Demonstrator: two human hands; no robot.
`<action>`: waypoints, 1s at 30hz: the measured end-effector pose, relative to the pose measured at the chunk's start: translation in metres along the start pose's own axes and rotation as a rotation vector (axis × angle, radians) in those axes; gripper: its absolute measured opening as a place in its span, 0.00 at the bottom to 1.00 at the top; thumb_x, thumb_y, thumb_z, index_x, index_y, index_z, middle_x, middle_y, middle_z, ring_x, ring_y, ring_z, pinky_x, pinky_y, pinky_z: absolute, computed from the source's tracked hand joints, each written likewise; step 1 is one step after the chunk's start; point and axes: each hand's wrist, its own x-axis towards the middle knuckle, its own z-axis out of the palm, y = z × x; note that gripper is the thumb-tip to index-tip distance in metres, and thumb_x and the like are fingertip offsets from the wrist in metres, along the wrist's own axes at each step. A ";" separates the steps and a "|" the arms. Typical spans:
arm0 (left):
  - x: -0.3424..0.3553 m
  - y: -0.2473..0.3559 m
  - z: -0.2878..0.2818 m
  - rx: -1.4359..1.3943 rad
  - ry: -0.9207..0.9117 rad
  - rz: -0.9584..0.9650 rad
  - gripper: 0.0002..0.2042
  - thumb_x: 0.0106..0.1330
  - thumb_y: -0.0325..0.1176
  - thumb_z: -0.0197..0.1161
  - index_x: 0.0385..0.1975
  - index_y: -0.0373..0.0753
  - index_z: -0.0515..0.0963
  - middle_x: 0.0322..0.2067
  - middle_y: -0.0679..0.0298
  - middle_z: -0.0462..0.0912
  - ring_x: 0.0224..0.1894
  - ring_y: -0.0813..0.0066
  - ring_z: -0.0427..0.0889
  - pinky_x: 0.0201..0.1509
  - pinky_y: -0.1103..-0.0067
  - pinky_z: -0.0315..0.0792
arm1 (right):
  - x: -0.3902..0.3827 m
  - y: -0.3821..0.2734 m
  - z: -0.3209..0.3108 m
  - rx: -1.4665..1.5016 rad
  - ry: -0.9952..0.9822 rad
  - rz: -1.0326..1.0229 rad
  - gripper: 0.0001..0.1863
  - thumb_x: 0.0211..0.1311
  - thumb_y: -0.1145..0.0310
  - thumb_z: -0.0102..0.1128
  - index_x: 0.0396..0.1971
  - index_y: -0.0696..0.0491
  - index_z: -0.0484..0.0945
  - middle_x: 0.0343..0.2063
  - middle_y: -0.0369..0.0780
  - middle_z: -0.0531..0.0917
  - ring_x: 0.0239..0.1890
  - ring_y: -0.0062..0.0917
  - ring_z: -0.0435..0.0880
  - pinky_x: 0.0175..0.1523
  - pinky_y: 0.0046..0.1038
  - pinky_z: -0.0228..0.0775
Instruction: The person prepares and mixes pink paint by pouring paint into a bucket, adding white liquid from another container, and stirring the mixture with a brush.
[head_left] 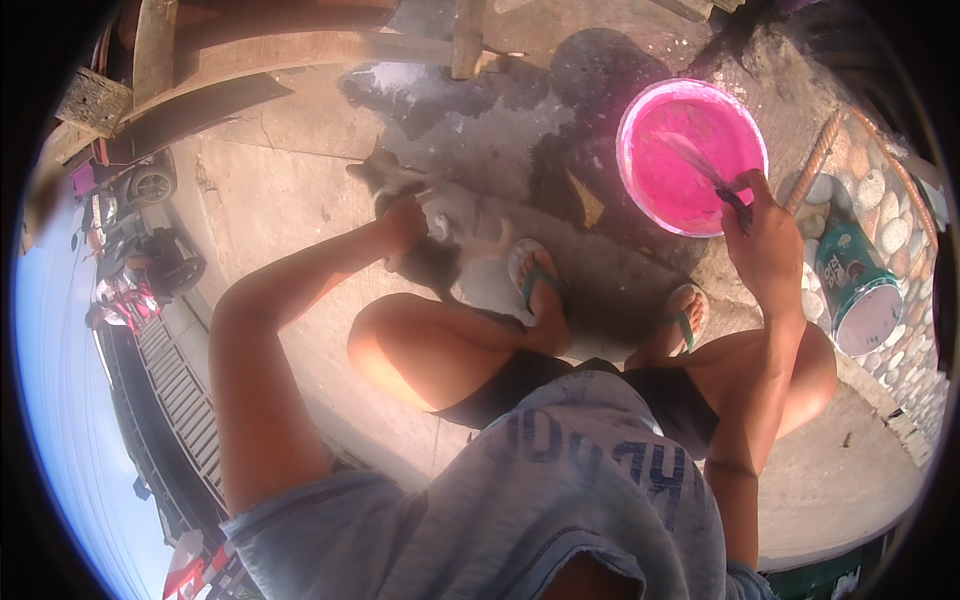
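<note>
A round pink bucket [655, 205], its rim smeared with white, stands on the ground ahead of me to the right. Over its near right edge, my right hand [765, 225] is closed round the dark handle of a tool [738, 205]. The tool's long, pale, blade-like end reaches into the bucket; its exact kind is unclear. Farther left, my left hand [405, 225] hangs low over the concrete with its fingers curled. Beside its fingers is a dark shape that blends with the shadows, so whatever they hold cannot be made out.
A green can [855, 285] lies tilted on pebbled ground [905, 315] at the right. My sandalled feet [540, 280] are between the hands. A wet grey patch [440, 110] marks the concrete ahead. Wooden beams [300, 50] cross the far left, and a motorcycle [160, 250] stands beyond.
</note>
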 end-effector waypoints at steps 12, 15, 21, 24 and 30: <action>-0.020 0.038 0.034 -1.218 1.061 0.032 0.08 0.54 0.35 0.61 0.31 0.40 0.77 0.34 0.62 0.80 0.34 0.62 0.81 0.41 0.71 0.72 | 0.002 0.000 0.001 -0.037 -0.036 0.017 0.13 0.56 0.71 0.56 0.42 0.50 0.69 0.24 0.48 0.82 0.30 0.46 0.81 0.33 0.43 0.70; -0.015 0.028 0.028 -1.283 1.363 -0.933 0.12 0.51 0.33 0.69 0.33 0.38 0.75 0.32 0.62 0.77 0.38 0.64 0.78 0.43 0.75 0.71 | 0.003 0.002 0.001 -0.034 -0.039 0.030 0.13 0.56 0.71 0.56 0.42 0.50 0.69 0.22 0.47 0.81 0.29 0.46 0.81 0.32 0.43 0.69; 0.037 0.009 0.041 -1.690 1.641 -0.800 0.19 0.61 0.32 0.64 0.50 0.32 0.71 0.41 0.63 0.79 0.45 0.73 0.76 0.51 0.80 0.68 | 0.002 0.006 0.003 -0.023 -0.001 0.021 0.13 0.57 0.72 0.56 0.42 0.50 0.69 0.20 0.47 0.80 0.27 0.46 0.81 0.30 0.42 0.68; 0.051 0.002 0.047 -1.941 1.675 -0.753 0.15 0.65 0.28 0.59 0.50 0.30 0.73 0.45 0.63 0.79 0.46 0.81 0.75 0.51 0.83 0.67 | 0.001 0.007 0.002 -0.016 -0.002 0.037 0.13 0.56 0.72 0.56 0.42 0.50 0.70 0.20 0.47 0.81 0.27 0.46 0.81 0.31 0.42 0.68; 0.052 0.002 0.062 -2.084 1.606 -0.801 0.09 0.65 0.30 0.59 0.35 0.30 0.82 0.36 0.60 0.84 0.40 0.80 0.78 0.50 0.83 0.68 | 0.001 0.007 0.002 -0.025 0.016 0.017 0.12 0.56 0.72 0.56 0.41 0.50 0.70 0.23 0.48 0.81 0.28 0.47 0.81 0.32 0.43 0.69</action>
